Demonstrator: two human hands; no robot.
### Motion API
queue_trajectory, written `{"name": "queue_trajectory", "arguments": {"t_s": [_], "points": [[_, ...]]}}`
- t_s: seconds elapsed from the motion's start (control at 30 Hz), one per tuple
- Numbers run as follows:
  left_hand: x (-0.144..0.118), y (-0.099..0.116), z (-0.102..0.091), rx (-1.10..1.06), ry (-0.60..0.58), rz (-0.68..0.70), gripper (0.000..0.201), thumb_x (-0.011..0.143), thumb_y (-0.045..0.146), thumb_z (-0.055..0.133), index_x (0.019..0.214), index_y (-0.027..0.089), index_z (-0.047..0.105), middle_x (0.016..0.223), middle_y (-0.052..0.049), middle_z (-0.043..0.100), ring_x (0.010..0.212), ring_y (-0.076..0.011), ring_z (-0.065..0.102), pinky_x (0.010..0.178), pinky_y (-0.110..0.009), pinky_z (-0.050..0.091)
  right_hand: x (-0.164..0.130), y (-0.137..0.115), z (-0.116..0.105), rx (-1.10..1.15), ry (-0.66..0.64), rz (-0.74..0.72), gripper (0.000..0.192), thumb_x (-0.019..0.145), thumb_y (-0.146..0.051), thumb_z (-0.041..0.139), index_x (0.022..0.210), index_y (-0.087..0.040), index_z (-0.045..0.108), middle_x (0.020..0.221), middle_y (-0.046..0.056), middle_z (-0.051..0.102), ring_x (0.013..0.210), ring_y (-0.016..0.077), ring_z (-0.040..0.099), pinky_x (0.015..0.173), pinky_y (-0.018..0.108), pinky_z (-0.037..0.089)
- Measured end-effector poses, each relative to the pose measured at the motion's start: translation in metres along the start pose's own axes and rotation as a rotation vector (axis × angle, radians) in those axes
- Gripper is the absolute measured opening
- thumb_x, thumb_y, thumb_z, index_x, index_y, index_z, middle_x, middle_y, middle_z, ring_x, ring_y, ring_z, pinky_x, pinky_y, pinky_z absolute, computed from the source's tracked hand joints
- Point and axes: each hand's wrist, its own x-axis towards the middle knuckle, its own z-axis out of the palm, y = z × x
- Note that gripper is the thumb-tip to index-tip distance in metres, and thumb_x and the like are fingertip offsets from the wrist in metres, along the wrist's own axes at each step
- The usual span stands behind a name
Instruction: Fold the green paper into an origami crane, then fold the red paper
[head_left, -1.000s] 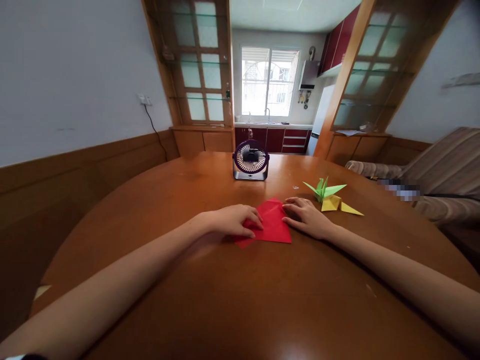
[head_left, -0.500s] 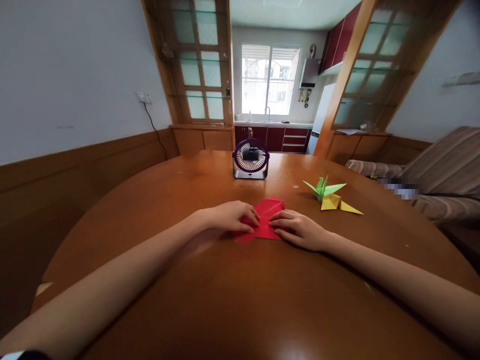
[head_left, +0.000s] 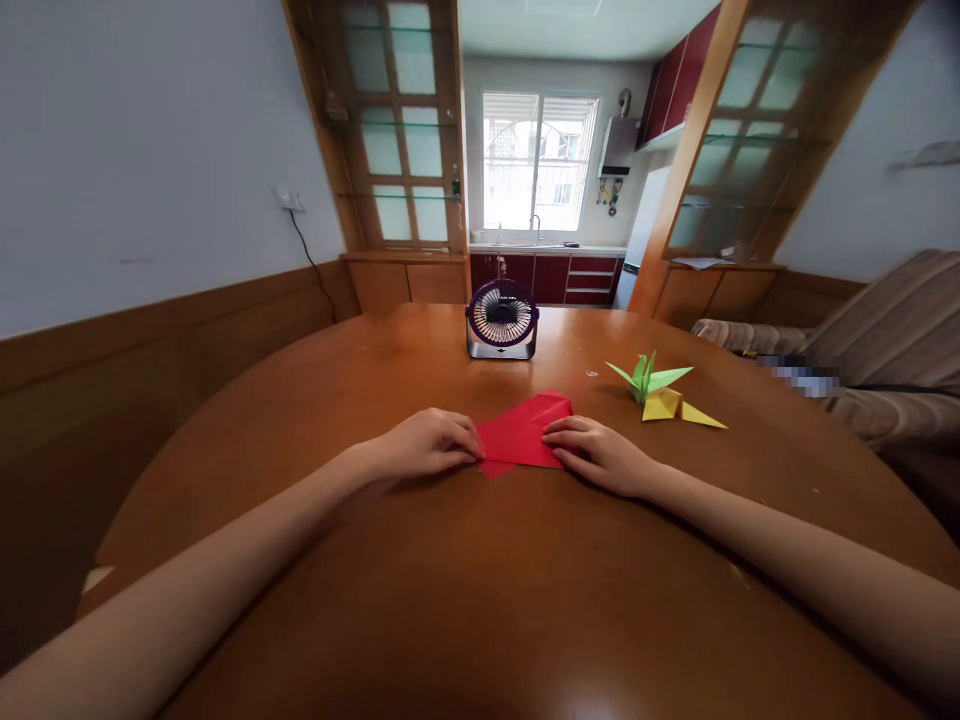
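A folded sheet of red paper [head_left: 525, 436] is shown lying flat on the wooden table [head_left: 465, 600], just below the centre of the frame. The left hand [head_left: 427, 445] is laid at the paper's left edge, fingers drawn together and curled, their tips pressed onto the sheet's left corner. The right hand [head_left: 600, 455] is set at the right edge, fingers extended and held close, pressed flat on the paper; nothing is pinched or lifted by either hand. A crease appears to be set in this step. It is judged to be done well if the layers are kept aligned under one hand while the fold line is pressed firmly and evenly along its whole length by the other, so that no layer is allowed to slip on the polished surface. A small desk fan [head_left: 501, 320] is seen above the paper, at mid-frame, well apart from it. A green paper crane [head_left: 646, 378] and a yellow folded piece [head_left: 675, 407], which touch each other, are seen right of centre, near the right hand but apart from it
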Motion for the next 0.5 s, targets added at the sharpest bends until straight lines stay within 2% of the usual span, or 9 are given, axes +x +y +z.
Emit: {"name": "queue_trajectory", "arguments": {"t_s": [0.3,0.5], "points": [[-0.003,0.013,-0.012,0.109,-0.201,-0.090,0.039,0.078,0.006,0.056,0.102,0.030,0.076,0.119,-0.002,0.066,0.103,-0.0162,0.063,0.092,-0.025,0.046,-0.001,0.002,0.001,-0.002,-0.010,-0.016,0.029,0.096,-0.023,0.045,0.116,-0.019,0.066,0.117,0.012,0.064,0.107,0.0223,0.060,0.092,0.041,0.052],[-0.003,0.016,-0.015,0.147,-0.229,-0.130,0.043,0.075,0.003,0.055,0.101,0.030,0.076,0.123,0.000,0.065,0.108,-0.0174,0.062,0.095,-0.026,0.045,0.000,0.001,0.000,-0.006,-0.016,-0.016,0.029,0.096,-0.024,0.045,0.117,-0.018,0.065,0.116,0.012,0.064,0.107,0.0226,0.060,0.092,0.041,0.052]]}}
